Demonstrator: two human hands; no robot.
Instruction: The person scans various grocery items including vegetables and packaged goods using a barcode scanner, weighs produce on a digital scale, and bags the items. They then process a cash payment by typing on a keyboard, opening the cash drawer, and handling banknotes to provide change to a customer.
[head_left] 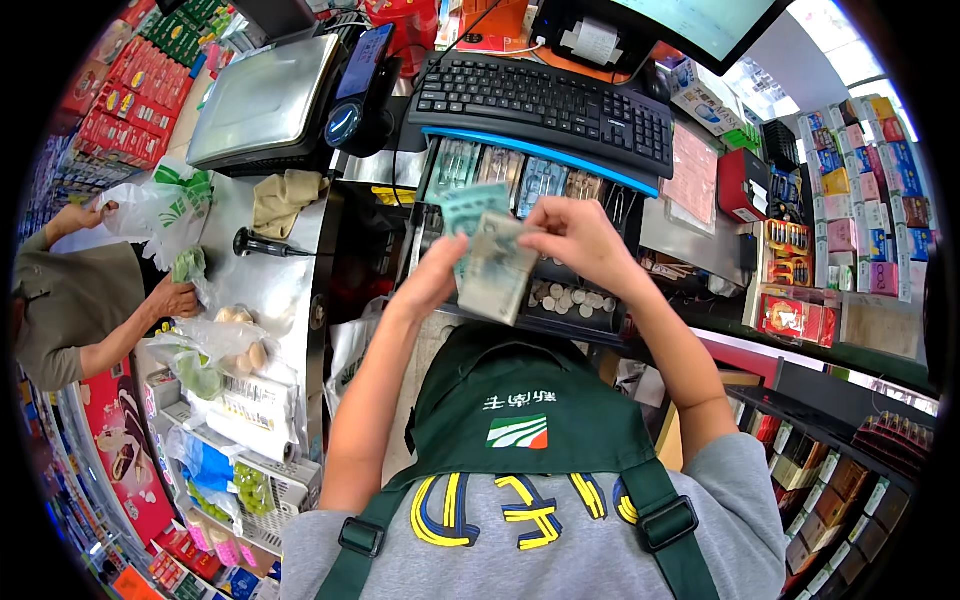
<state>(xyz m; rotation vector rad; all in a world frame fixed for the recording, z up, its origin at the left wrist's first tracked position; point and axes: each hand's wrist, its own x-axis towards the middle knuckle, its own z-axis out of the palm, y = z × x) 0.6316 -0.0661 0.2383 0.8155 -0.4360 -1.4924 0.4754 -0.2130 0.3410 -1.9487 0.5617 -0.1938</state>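
Right now the left hand (432, 280) is clamped around a thick stack of banknotes (492, 268), held in the air just above the open cash drawer (560, 300). The right hand (572, 232) pinches the stack's top edge, fingers closed on it. A loose greenish note (472, 207) sticks up behind the stack, beyond the left hand; it looks likely to slip free and drop among the coins (572, 298) below the right hand, or two notes may cling and be miscounted.
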